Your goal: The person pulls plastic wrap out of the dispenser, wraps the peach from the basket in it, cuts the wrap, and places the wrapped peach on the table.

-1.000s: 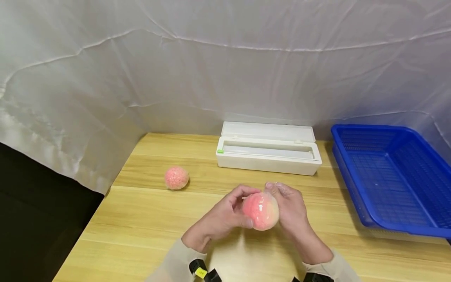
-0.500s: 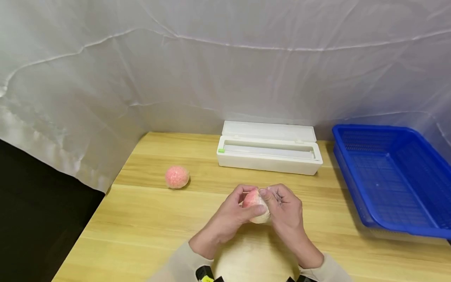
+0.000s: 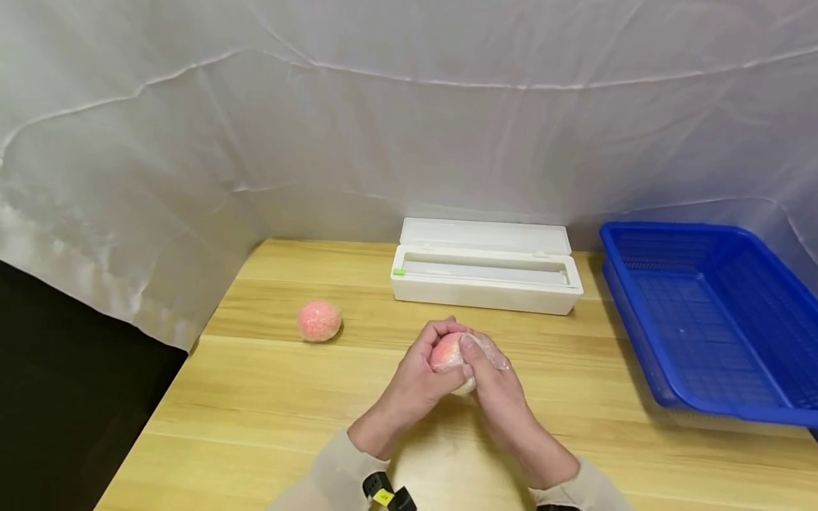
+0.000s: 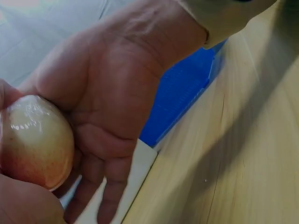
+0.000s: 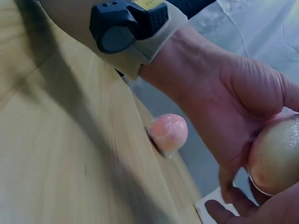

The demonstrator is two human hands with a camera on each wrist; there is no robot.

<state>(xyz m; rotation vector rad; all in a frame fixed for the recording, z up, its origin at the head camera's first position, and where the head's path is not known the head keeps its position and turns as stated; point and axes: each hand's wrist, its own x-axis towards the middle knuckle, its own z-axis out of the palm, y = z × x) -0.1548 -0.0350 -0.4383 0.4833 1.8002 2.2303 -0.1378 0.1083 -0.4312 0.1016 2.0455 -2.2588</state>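
A pink-and-cream peach (image 3: 445,353) in shiny clear film is held between both hands above the table. My left hand (image 3: 414,372) cups its left side, fingers curled round the far side and thumb across the front. My right hand (image 3: 501,397) grips the right side, its thumb pressing on the film. Loose crumpled cling film (image 3: 491,350) bunches beside the right thumb. In the left wrist view, the peach's (image 4: 37,140) film looks smooth and glossy. Fingers hide much of the fruit. A second wrapped peach (image 3: 319,321) lies on the table to the left.
Behind the hands stands a long white cling film dispenser (image 3: 486,297) with its lid raised and a green tab at its left end. A blue plastic basket (image 3: 652,355) sits at the right. Pale cloth (image 3: 409,142) hangs along the back of the wooden table (image 3: 255,404).
The held peach has turned between the hands and moved slightly left and away. My right thumb has come over its front, and the fingers have closed further round it. The other peach stays put.
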